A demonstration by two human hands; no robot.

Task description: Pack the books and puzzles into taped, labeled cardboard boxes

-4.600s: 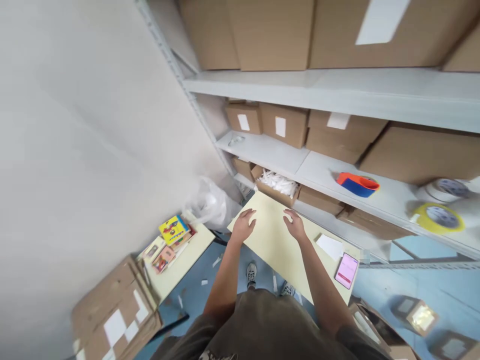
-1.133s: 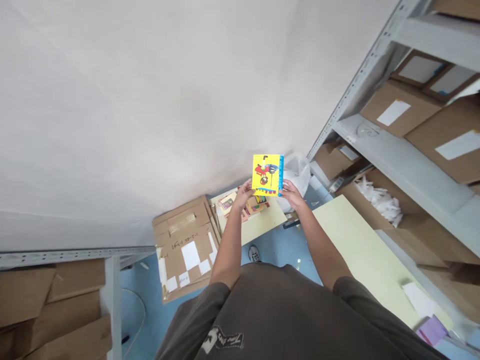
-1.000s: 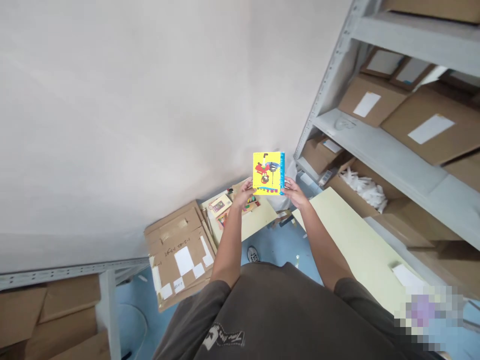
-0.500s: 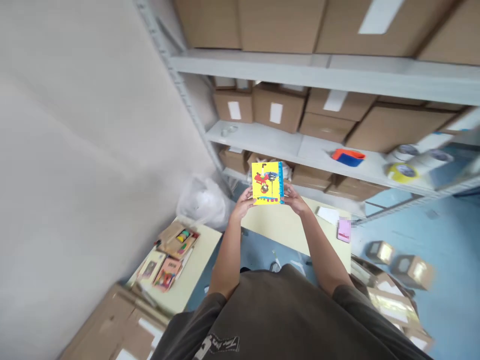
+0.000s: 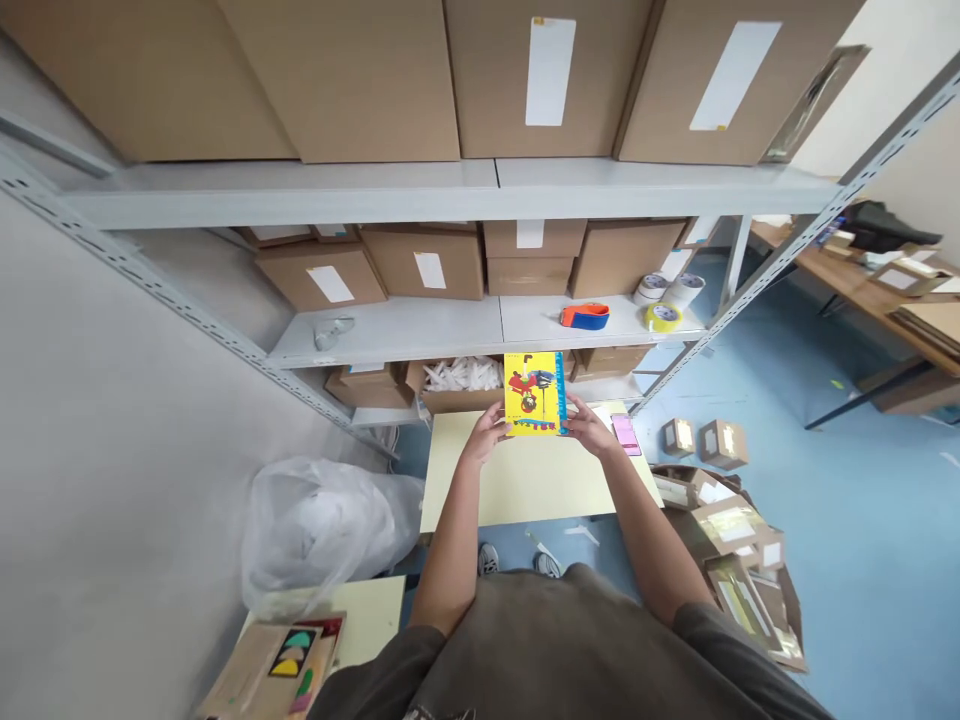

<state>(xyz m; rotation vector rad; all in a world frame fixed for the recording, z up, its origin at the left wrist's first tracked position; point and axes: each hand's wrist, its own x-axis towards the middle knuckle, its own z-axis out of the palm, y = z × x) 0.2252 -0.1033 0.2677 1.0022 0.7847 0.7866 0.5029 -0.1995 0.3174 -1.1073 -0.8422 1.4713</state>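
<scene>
Between my two hands is a yellow picture book (image 5: 534, 394) with a blue strip along its right edge and a cartoon figure on the cover, which appears upside down to me. My left hand (image 5: 487, 434) grips its lower left side, closed with the thumb on the cover. At the lower right side, my right hand (image 5: 589, 426) is closed on the blue edge in the same way. The book is held up above a pale yellow table (image 5: 547, 485). A pink phone-like item (image 5: 626, 435) lies on that table, right of my right hand.
Ahead stands a metal shelf (image 5: 420, 322) with cardboard boxes, tape rolls (image 5: 663, 317) and an orange-blue band (image 5: 585, 317). To the left are a large plastic bag (image 5: 322, 520) and a side table (image 5: 375, 615) with books. Cardboard scraps (image 5: 739, 540) fill a container at the right.
My view has swung to the right, bringing the whole shelf and a brown desk into sight. Both hands keep hold of the book, which sits slightly lower in view.
</scene>
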